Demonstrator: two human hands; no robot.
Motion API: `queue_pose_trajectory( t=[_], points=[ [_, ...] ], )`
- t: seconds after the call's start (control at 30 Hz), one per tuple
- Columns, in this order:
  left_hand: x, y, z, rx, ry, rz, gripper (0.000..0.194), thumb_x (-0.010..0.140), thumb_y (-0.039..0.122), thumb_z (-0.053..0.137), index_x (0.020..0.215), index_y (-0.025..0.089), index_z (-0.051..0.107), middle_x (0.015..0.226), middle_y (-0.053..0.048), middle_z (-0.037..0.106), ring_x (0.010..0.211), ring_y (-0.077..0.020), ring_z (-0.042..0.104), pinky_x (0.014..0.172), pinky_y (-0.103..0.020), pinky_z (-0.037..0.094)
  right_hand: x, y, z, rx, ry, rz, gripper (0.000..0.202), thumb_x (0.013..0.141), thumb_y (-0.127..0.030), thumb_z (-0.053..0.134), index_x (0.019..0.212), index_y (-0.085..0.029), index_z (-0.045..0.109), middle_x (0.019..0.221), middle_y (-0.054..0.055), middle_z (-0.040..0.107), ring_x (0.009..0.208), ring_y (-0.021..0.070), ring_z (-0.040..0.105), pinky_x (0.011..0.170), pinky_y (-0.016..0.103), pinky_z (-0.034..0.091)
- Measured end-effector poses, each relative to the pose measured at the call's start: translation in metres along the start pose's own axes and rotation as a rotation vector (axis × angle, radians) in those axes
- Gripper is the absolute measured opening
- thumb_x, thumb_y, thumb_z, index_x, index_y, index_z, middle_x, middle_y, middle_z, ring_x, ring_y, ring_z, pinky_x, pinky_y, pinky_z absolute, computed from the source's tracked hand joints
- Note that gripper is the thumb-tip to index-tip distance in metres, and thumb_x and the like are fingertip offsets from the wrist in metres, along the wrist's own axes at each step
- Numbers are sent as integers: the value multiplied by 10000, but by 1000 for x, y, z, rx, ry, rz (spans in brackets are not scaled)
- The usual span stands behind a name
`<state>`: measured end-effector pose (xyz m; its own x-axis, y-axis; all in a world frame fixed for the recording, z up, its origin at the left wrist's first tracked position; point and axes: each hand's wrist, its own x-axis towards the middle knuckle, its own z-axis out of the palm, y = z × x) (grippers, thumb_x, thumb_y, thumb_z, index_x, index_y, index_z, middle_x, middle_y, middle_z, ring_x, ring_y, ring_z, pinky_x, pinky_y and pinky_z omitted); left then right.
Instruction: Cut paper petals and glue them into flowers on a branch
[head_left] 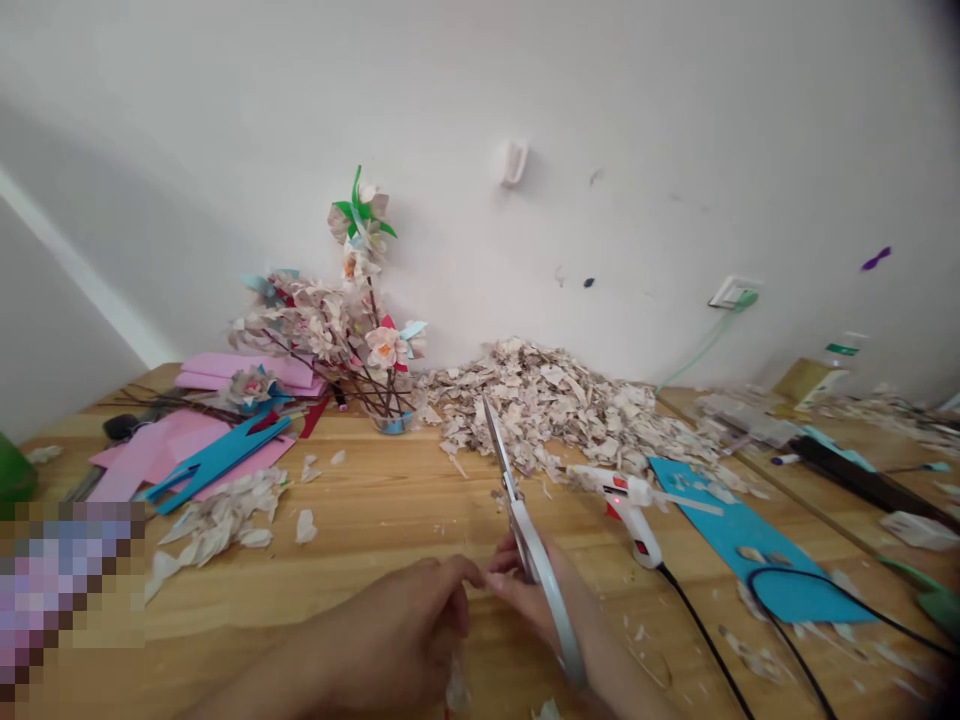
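My right hand [551, 600] carries a pair of scissors [531, 545] with pale grey handles, which hang over the hand. Their closed-looking blades point up and away, toward a heap of torn paper scraps [555, 400]. My left hand [405, 615] has its fingers curled, and its fingertips meet those of my right hand over the wooden table [360, 520]. Anything pinched between them is too small or hidden to make out. Just right of my hands lies a white hot glue gun [637, 520], its small red light lit.
Paper flowers on twigs [382, 345] stand in a clear glass at the back. Pink sheets [161, 450] and cut blue pieces [217, 460] lie left. A blue sheet [757, 540] and black cord [701, 625] lie right. A white wall [630, 120] rises behind.
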<state>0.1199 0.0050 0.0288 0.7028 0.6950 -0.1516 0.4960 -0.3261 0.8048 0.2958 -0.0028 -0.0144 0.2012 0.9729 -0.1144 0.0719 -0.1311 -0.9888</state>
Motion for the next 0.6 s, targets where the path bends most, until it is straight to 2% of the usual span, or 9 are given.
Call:
queue_pose_trajectory(
  t=[0.23, 0.33, 0.4, 0.5, 0.6],
  points=[
    [-2, -7, 12, 144, 17, -55, 307, 573, 122, 538, 851, 251, 552, 761, 27, 579, 628, -140, 506, 506, -229, 326, 2, 7, -1, -16, 19, -45, 245, 471, -224, 653, 663, -213, 501, 582, -23, 599, 562, 163, 576, 567, 306, 479],
    [0, -8, 13, 51, -27, -54, 403, 588, 100, 509, 960, 253, 535, 697, 45, 592, 606, -136, 528, 492, -216, 333, 3, 8, 0, -6, 15, -38, 255, 475, -238, 671, 664, -216, 503, 590, -22, 600, 566, 164, 569, 569, 304, 474],
    [3, -9, 11, -76, -13, -40, 462, 606, 89, 498, 1041, 242, 500, 703, 40, 614, 630, -145, 558, 520, -221, 368, 4, 11, -1, -5, 16, -55, 261, 496, -257, 694, 674, -217, 507, 610, -18, 604, 582, 166, 572, 577, 300, 468],
    [11, -12, 8, -247, 148, -14, 443, 620, 82, 515, 1034, 236, 476, 698, 36, 634, 661, -160, 592, 594, -251, 423, 2, 11, -3, 16, 11, -64, 260, 553, -310, 716, 684, -213, 513, 621, -18, 606, 574, 151, 574, 552, 268, 448],
    [17, -17, 6, -264, 344, 69, 433, 654, 129, 584, 1049, 249, 454, 694, 41, 644, 680, -161, 612, 694, -290, 449, -5, 4, -4, 88, -40, 38, 328, 606, -447, 697, 742, -207, 519, 616, -27, 620, 366, 67, 431, 356, 205, 298]
  ],
)
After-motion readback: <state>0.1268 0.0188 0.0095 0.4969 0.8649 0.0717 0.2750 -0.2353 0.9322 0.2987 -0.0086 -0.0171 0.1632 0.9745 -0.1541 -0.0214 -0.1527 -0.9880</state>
